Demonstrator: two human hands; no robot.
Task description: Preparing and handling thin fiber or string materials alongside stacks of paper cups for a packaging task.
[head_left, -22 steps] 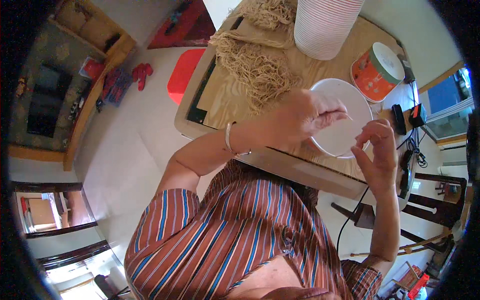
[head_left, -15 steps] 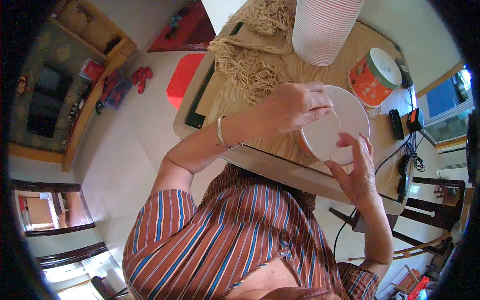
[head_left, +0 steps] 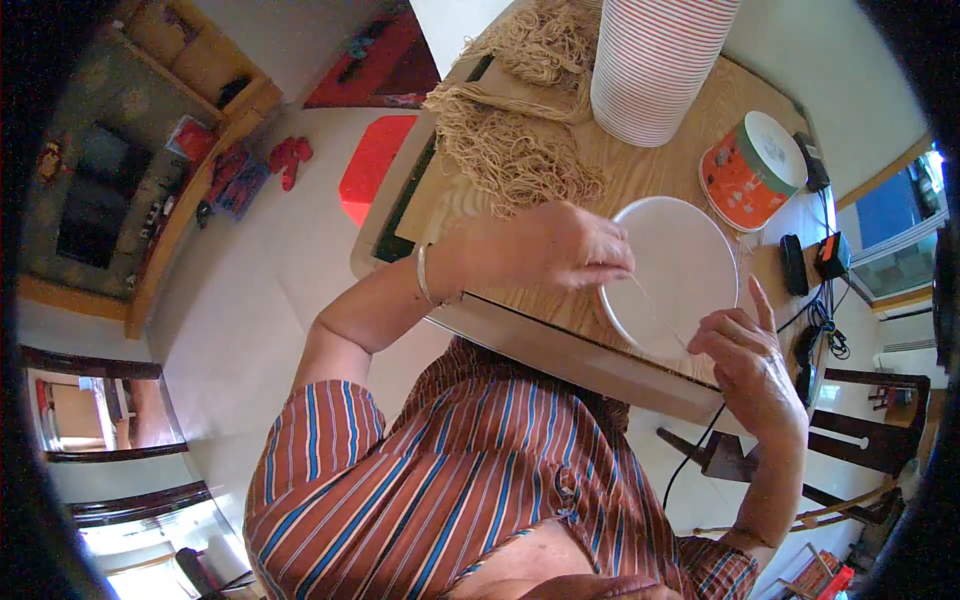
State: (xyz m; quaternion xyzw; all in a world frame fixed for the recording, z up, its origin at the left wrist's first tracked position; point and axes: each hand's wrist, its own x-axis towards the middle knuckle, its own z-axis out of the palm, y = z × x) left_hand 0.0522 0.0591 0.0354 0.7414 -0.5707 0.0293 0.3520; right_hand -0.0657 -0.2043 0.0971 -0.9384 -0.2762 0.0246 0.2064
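Between my two hands a thin pale strand (head_left: 655, 305) stretches slantwise over a round white-lined paper tub (head_left: 690, 240), whose open mouth faces up. My left hand (head_left: 580, 250), with a silver bangle at the wrist, pinches the upper left end by the tub's left rim. My right hand (head_left: 748, 365) pinches the other end at the lower right rim, its index finger raised. Just beyond my left hand lies a heap of tangled tan strands (head_left: 520, 150) on the wood-grain table (head_left: 625, 170).
A tall stack of white paper tubs (head_left: 660, 70) stands at the back of the table. Right of it sits an orange and green tub (head_left: 745, 180). Black adapters (head_left: 830, 257) and cables lie along the right edge. A red stool (head_left: 375, 170) is beyond the left edge.
My hands have moved apart, the left one leftward and the right one down and rightward, drawing the strand out between them. The right fingers have closed into a pinch.
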